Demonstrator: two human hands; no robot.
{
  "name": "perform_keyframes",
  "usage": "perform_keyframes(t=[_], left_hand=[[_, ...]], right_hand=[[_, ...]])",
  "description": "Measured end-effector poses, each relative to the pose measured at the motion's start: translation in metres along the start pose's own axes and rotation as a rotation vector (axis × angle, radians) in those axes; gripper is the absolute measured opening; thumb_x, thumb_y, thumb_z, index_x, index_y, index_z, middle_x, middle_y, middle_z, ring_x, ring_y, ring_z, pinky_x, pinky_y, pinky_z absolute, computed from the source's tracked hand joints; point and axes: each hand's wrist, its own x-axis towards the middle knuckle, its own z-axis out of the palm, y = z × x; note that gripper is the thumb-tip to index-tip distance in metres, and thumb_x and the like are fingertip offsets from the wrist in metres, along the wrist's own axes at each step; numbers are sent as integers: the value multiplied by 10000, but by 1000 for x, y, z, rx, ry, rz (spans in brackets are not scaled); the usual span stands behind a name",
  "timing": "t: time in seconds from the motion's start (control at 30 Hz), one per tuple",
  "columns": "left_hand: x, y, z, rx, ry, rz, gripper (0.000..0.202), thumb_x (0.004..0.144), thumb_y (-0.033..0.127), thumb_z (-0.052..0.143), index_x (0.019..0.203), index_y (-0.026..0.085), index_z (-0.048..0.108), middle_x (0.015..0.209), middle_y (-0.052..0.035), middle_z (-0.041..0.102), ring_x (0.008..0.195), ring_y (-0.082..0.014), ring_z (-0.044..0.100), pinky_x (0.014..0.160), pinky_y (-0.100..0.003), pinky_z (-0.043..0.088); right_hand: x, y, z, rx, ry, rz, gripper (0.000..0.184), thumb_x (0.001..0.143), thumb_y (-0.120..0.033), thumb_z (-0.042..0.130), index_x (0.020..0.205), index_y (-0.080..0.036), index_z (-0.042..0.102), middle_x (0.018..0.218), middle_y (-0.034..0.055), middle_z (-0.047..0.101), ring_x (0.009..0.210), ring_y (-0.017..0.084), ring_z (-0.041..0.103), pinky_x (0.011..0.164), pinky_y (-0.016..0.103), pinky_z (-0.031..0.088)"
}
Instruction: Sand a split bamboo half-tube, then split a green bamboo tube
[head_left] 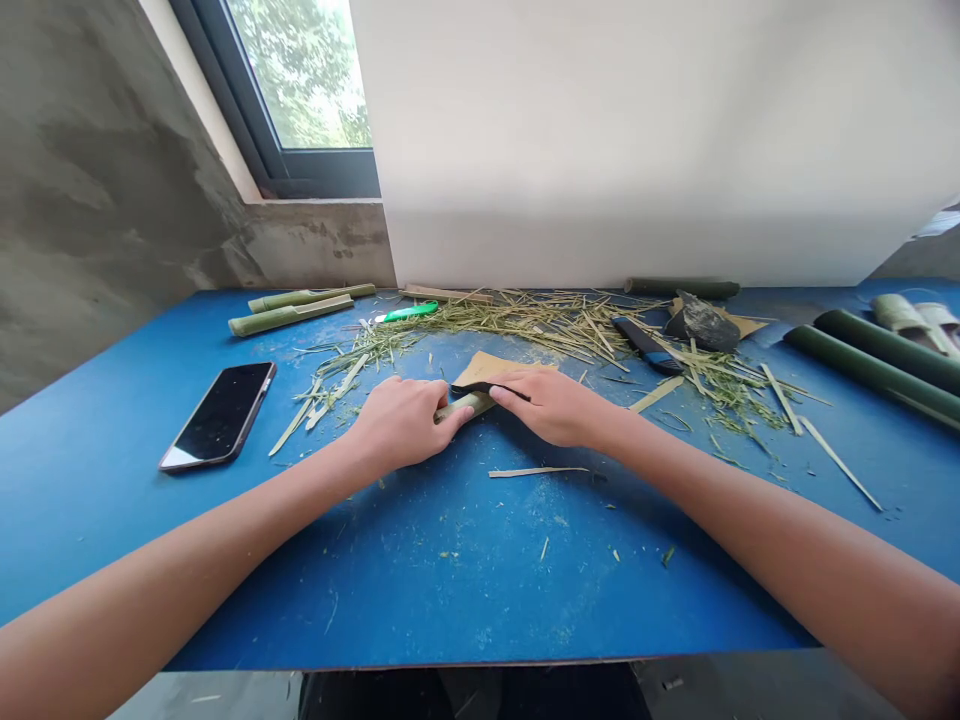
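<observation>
My left hand (405, 418) is closed around a short pale-green piece of bamboo (466, 405) in the middle of the blue table. Against its upper side, my right hand (551, 402) grips a sheet of sandpaper (491, 370), tan on the back, with a curled black edge showing between the hands. The bamboo's left end is hidden in my left fist, and my right palm covers part of the sheet. Just in front of the hands lies a thin bamboo strip (536, 471).
Bamboo shavings (517, 318) spread along the back, with a green cutter (409, 312) and a dark-blue utility knife (646, 345) among them. A phone (219, 415) lies left. Split bamboo pieces (292, 314) sit back left, bamboo tubes (877, 370) at right, and crumpled sandpaper (703, 325) near the knife.
</observation>
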Motion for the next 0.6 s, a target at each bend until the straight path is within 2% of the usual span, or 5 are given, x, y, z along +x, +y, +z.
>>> perform_keyframes(t=[0.1,0.27,0.33,0.47,0.6], left_hand=[[0,0,1,8,16,30,474,971,592,418,831,205,652,736,-75,738,744,-274,704,683,-354,414],[-2,1,7,61,69,113,455,989,534,418,856,168,652,840,-114,759,765,-280,706,736,-393,414],[-3,0,10,56,96,123,450,990,533,418,870,167,651,849,-112,761,764,-278,706,735,-397,407],[-7,0,10,29,118,159,412,964,555,471,881,187,637,860,-79,759,765,-257,699,721,-383,389],[-10,4,8,60,122,219,392,960,546,489,886,189,632,855,-80,738,754,-238,680,712,-376,378]], right_hand=[[-6,-3,-4,12,8,18,460,1058,-414,373,1360,-229,665,1393,54,651,1305,270,587,1122,425,422],[15,-3,19,16,50,21,492,1066,-384,337,1373,-151,643,1416,99,631,1325,255,567,1133,397,394],[18,-3,20,15,31,25,502,1065,-404,338,1347,-141,660,1405,109,639,1315,264,572,1109,388,403],[6,-6,-2,26,-75,67,487,1066,-453,341,1242,-207,722,1290,82,715,1165,279,649,960,374,457],[-5,-11,-23,25,-151,108,485,1058,-477,351,1028,-229,767,1078,67,773,921,252,678,770,333,446]])
